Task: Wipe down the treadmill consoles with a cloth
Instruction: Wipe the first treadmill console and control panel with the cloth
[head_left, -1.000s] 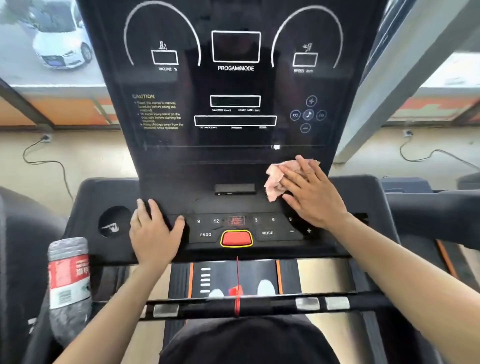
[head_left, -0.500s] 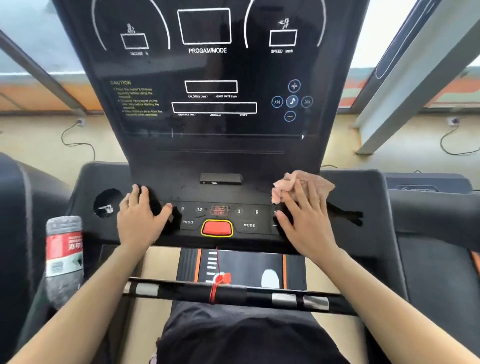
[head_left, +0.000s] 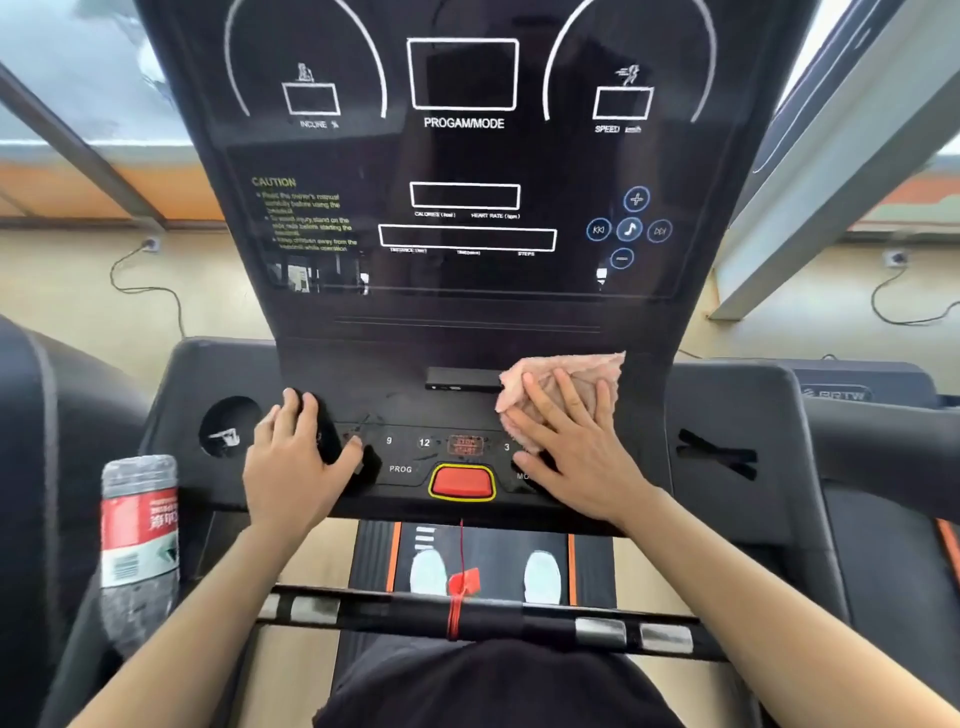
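The right hand (head_left: 571, 452) lies flat, fingers spread, pressing the pink cloth (head_left: 561, 387) onto the black console (head_left: 467, 332) beside the red button (head_left: 462, 482). The left hand (head_left: 296, 467) rests open on the panel's left; a bottle (head_left: 139, 535) stands left, windows beyond.

The screen panel (head_left: 467, 156) was glossy black, the button deck (head_left: 415, 410) matt plastic, the cloth (head_left: 566, 374) pink and fuzzy, the bottle (head_left: 139, 540) crinkled clear plastic.
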